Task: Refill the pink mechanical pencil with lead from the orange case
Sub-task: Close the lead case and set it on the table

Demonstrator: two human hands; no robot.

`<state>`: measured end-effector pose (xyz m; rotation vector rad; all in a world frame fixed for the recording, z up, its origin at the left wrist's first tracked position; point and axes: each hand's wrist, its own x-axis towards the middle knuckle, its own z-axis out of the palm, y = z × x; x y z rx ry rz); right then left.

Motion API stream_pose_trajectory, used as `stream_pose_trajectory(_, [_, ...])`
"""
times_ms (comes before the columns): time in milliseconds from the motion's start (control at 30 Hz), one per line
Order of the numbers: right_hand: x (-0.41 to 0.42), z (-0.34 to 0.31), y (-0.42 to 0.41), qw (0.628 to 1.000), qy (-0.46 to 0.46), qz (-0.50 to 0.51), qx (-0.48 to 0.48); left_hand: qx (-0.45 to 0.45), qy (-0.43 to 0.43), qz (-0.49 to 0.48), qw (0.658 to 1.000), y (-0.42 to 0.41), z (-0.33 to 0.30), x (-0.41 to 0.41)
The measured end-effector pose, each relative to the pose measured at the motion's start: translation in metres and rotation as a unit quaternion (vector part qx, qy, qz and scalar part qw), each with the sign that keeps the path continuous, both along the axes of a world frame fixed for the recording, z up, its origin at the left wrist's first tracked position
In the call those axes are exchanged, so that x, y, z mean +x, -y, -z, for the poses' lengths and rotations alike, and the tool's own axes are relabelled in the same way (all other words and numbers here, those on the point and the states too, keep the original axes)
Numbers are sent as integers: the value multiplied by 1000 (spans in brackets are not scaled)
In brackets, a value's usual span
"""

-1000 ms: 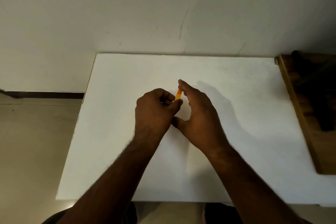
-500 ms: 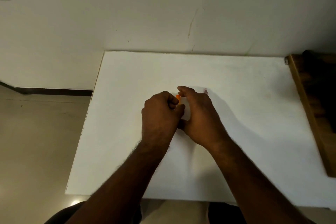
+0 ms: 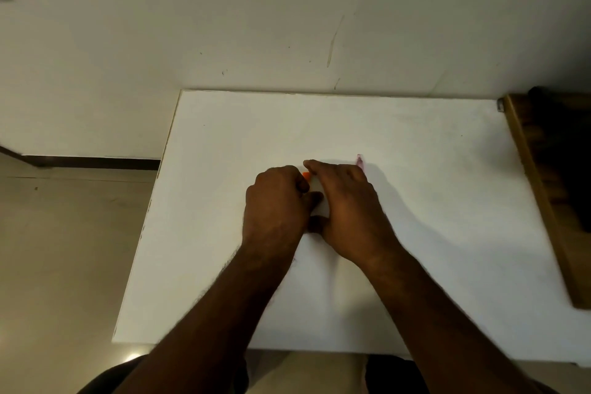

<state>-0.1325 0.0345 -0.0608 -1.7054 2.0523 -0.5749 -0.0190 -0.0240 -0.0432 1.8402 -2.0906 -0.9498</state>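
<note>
The head view looked down on a white table [image 3: 415, 233] set against a pale wall [image 3: 287, 9], with a dark wooden piece [image 3: 543, 201] along its right edge and a beige floor [image 3: 64, 249] to the left. Both bare forearms reached in from the bottom of the frame and met near the table's middle. The left hand [image 3: 275, 201] was curled into a loose fist, knuckles up, its fingers folded around the orange case [image 3: 306, 175], of which only a small orange corner showed between the two hands. The right hand [image 3: 348, 201] lay close beside it, palm down and low over the table, its index finger stretched toward the orange corner and its thumb tucked near the left hand's thumb. Whether the right fingers pinched anything could not be told, since the palm hid what lay under it. The pink mechanical pencil [image 3: 359, 160] showed only as a small pink tip poking out past the right hand's knuckles, on the far side, near the tabletop.
</note>
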Motion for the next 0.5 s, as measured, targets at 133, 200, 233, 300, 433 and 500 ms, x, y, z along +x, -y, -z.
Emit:
stream_pose_trajectory(133, [-13, -10, 0, 999, 3, 37, 7, 1, -25, -12, 1000, 2, 0, 1])
stream_pose_trajectory(200, [-24, -14, -1, 995, 16, 98, -29, -16, -54, -26, 998, 3, -3, 2])
stream_pose_trajectory(233, [-31, -15, -2, 989, 34, 138, -44, -31, -60, -31, 997, 4, -4, 2])
stream_pose_trajectory(300, [-42, -18, -2, 975, 50, 213, -34, -54, -69, -47, 995, 7, -6, 3])
stream_pose_trajectory(433, [-44, -13, -3, 965, 21, 256, 42, -58, -126, -94, 986, 9, -10, 4])
stream_pose_trajectory(500, [-38, -9, -3, 963, 9, 264, 48, -49, -155, -106, 981, 10, -11, 5])
